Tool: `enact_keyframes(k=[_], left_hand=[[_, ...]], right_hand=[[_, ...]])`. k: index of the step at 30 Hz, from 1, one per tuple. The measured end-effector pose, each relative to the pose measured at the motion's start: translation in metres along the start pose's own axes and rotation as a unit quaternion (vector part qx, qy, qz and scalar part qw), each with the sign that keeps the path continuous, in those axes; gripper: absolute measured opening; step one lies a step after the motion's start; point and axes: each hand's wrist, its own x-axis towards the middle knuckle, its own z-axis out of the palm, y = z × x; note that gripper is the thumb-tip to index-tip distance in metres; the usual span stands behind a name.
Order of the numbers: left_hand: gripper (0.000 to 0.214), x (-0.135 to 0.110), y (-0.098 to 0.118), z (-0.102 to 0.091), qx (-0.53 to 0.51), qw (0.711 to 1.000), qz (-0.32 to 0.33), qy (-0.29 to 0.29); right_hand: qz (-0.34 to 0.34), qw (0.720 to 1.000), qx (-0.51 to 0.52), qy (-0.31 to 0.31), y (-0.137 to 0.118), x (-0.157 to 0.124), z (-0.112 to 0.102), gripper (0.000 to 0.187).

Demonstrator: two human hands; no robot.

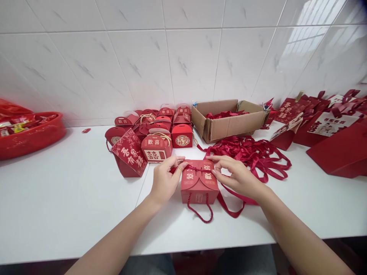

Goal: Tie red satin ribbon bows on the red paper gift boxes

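Observation:
A red gift box (200, 195) with gold characters stands near the table's front edge, its curved flaps folded together on top. Its dark red cord handle (207, 220) hangs down the front onto the table. A dark red ribbon (196, 168) runs across the box top. At the left side of the top, my left hand (168, 177) pinches the ribbon between thumb and fingers. My right hand (236, 173) pinches the ribbon at the right side. A long ribbon length (231, 212) trails down to the right from beneath my right hand.
Behind the box are several small red gift boxes (156, 143) and a loose ribbon heap (252, 152). A cardboard box (232, 128) of ribbon stands against the tiled wall. Red bags (338, 145) crowd the right; a red basin (34, 139) of wrapped sweets sits left.

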Motion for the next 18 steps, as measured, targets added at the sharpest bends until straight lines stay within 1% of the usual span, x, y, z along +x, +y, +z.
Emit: enact_keyframes(k=[3,6,7,8,9,10,11,12,13,14,15,16,18], left_hand=[[0.038,0.003,-0.003,0.002,0.015,1.0,0.011,0.016],[0.036,0.007,-0.006,-0.001,0.033,0.999,0.016,0.009],[0.036,0.008,-0.007,-0.004,0.035,0.999,0.0,-0.009],[0.037,0.009,-0.007,-0.008,0.027,0.998,-0.032,-0.041],[0.039,0.009,-0.007,-0.013,0.009,0.994,-0.075,-0.085],[0.041,0.01,-0.006,-0.018,-0.02,0.983,-0.122,-0.136],[0.044,0.01,-0.004,-0.022,-0.054,0.967,-0.163,-0.19],[0.045,0.011,-0.002,-0.027,-0.089,0.948,-0.193,-0.237],[0.044,0.012,0.0,-0.03,-0.123,0.931,-0.21,-0.273],[0.042,0.014,0.003,-0.033,-0.156,0.918,-0.217,-0.294],[0.04,0.016,0.005,-0.034,-0.188,0.908,-0.219,-0.303],[0.038,0.02,0.008,-0.034,-0.217,0.902,-0.222,-0.3],[0.039,0.028,0.014,-0.033,-0.249,0.901,-0.219,-0.278]], right_hand=[[0.007,1.0,0.011,0.02,-0.001,0.002,0.005,0.017],[0.058,0.994,0.071,0.055,-0.004,0.003,0.009,0.019],[0.084,0.99,0.089,0.069,-0.005,0.003,0.009,0.02],[0.111,0.986,0.1,0.078,-0.005,0.003,0.008,0.024],[0.14,0.981,0.107,0.076,-0.005,0.002,0.007,0.028],[0.167,0.978,0.112,0.053,-0.005,0.001,0.005,0.033],[0.188,0.975,0.122,0.01,-0.004,0.001,0.002,0.037],[0.201,0.969,0.139,-0.045,-0.004,0.001,-0.001,0.041],[0.207,0.959,0.164,-0.099,-0.004,0.002,-0.005,0.044],[0.206,0.949,0.192,-0.141,-0.005,0.003,-0.009,0.046],[0.199,0.941,0.222,-0.163,-0.006,0.006,-0.013,0.046],[0.189,0.935,0.251,-0.165,-0.008,0.01,-0.017,0.044],[0.172,0.928,0.299,-0.14,-0.013,0.022,-0.025,0.039]])
